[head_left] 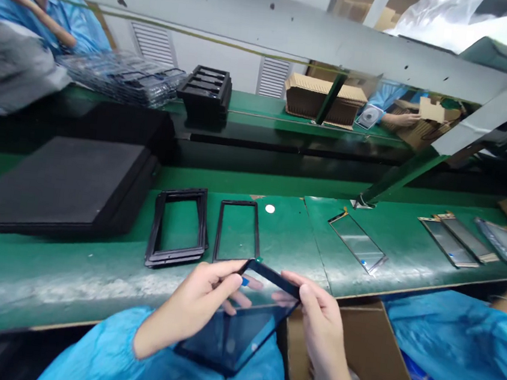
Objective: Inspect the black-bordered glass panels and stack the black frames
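Between my two hands hangs a clear glass touch panel with a black border, tilted in front of my blue gown. My left hand pinches its upper left corner, close to a small blue tab. At the upper right corner, my right hand grips the black edge between thumb and fingers. Some fingers show through the glass behind it. Just beyond the panel a single black frame lies flat on the green bench. A stack of similar black frames sits to its left.
Another glass panel lies to the right, with more panels farther along. Black foam slabs fill the left. A green post rises from the bench. A cardboard box stands below. A co-worker's blue sleeve is at right.
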The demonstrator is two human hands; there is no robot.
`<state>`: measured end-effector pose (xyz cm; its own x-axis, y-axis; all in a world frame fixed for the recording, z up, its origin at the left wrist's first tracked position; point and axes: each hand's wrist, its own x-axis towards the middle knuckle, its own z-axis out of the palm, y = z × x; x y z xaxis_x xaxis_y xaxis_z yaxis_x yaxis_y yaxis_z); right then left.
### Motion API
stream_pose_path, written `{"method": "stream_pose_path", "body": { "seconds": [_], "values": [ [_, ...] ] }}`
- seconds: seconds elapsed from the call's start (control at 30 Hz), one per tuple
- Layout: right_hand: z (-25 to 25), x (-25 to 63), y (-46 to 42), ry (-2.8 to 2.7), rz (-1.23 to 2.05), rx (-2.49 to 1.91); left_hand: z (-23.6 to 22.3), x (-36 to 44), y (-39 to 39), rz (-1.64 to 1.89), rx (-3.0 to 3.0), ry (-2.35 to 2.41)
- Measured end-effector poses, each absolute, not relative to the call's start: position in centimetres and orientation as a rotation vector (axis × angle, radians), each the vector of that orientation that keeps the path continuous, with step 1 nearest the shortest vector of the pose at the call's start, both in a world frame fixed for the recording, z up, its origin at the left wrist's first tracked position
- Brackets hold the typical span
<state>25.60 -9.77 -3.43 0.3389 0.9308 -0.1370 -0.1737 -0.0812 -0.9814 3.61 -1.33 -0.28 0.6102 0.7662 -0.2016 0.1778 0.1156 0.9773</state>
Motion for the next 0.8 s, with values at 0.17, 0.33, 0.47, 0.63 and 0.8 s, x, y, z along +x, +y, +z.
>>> {"method": "stream_pose_path", "body": {
  "seconds": [0.17,0.33,0.47,0.63,0.8],
  "values": [
    [-4.3,25.5,-9.4,-0.685,1.135,-1.317,-1.3,3.1,-2.3,0.581,1.146,0.905],
    [-3.8,24.4,-9.1,-0.646,1.096,-1.280,-1.8,3.0,-2.4,0.642,1.055,0.946],
    [-3.2,23.8,-9.1,-0.679,0.999,-1.287,-2.2,3.0,-2.2,0.621,1.075,0.971],
    [-2.6,24.0,-9.6,-0.762,0.967,-1.323,-2.6,2.5,-2.3,0.607,1.114,0.984],
    [-2.2,23.3,-9.3,-1.081,0.958,-1.384,-1.1,2.2,-1.8,0.557,1.611,0.921]
  ]
}}
